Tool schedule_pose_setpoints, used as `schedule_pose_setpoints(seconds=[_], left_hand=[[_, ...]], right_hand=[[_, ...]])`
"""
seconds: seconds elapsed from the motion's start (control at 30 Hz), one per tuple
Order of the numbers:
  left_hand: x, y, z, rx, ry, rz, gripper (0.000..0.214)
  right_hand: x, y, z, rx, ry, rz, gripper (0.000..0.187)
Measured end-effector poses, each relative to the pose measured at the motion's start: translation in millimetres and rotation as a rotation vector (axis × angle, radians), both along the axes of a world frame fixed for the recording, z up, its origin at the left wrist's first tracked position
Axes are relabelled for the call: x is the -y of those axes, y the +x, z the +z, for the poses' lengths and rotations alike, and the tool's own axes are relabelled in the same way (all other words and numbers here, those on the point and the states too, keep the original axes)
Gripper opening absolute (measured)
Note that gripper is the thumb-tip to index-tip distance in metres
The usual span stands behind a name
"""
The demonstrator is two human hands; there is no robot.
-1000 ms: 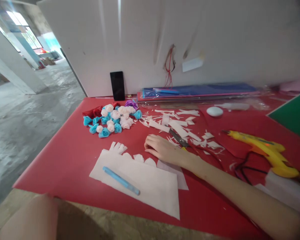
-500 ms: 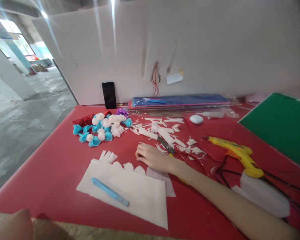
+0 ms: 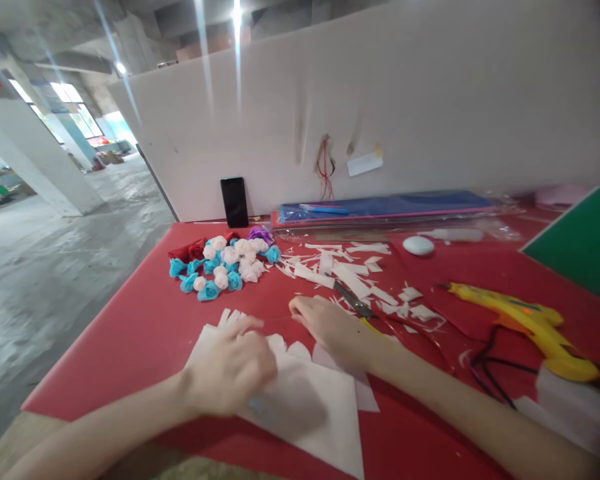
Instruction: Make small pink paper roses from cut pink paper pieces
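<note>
A pale panel (image 3: pixel 430 120), cropped on the right, stands behind the red surface (image 3: pixel 130 347), which also runs out of view. A green board (image 3: pixel 585 247) is cut off by the right edge. The white sheet (image 3: pixel 325 413) lies on the near part of the surface, its left portion largely covered by the left hand (image 3: pixel 233 367). That hand is blurred, fingers bent and slightly apart; I cannot tell whether it touches the sheet or pinches anything. The right hand (image 3: pixel 330 327) rests near the sheet's far edge, fingers curled close together, their tips too hidden to show any grip. The scissors (image 3: pixel 353 299) have handles partly behind the right forearm (image 3: pixel 455 400). A faint blue patch (image 3: pixel 255 403) shows beside the left hand, too covered to identify.
</note>
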State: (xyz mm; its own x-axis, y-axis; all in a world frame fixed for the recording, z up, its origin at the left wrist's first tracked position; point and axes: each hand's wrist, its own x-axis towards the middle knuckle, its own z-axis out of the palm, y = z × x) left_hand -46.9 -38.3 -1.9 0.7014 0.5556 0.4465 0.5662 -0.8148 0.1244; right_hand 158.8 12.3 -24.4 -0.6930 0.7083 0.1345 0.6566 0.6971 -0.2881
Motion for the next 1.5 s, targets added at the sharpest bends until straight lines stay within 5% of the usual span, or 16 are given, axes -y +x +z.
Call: schedule_pose_setpoints(seconds=[0.2,0.5,0.7,1.03,1.27,1.5], left_hand=[[-28,10,-7.8,-0.018,0.08,0.101,0.019],[-15,14,-5.8,-0.026,0.048,0.003,0.021],[-15,23,-2.4,0.361,-0.711,0.184,0.019],[-4,31,10.2,0.8,-1.327,0.082,0.009],[-3,26,9.7,0.78,-1.299,0.028,0.003],[-34,13,-2.8,0.657,-0.954,0.206,0.014]], right_hand=[[12,2,12.3,-0.011,-0.006,-0.026,0.012],[34,8,9.5,-0.173,-0.059,-0.017,0.016],[48,15,19.1,-0.322,-0.2,-0.099,0.019],[50,18,17.3,-0.791,-0.777,-0.261,0.018],[52,16,-1.8,-0.886,-0.981,-0.352,0.028],[49,16,-4.9,-0.9,-1.059,-0.35,0.025]])
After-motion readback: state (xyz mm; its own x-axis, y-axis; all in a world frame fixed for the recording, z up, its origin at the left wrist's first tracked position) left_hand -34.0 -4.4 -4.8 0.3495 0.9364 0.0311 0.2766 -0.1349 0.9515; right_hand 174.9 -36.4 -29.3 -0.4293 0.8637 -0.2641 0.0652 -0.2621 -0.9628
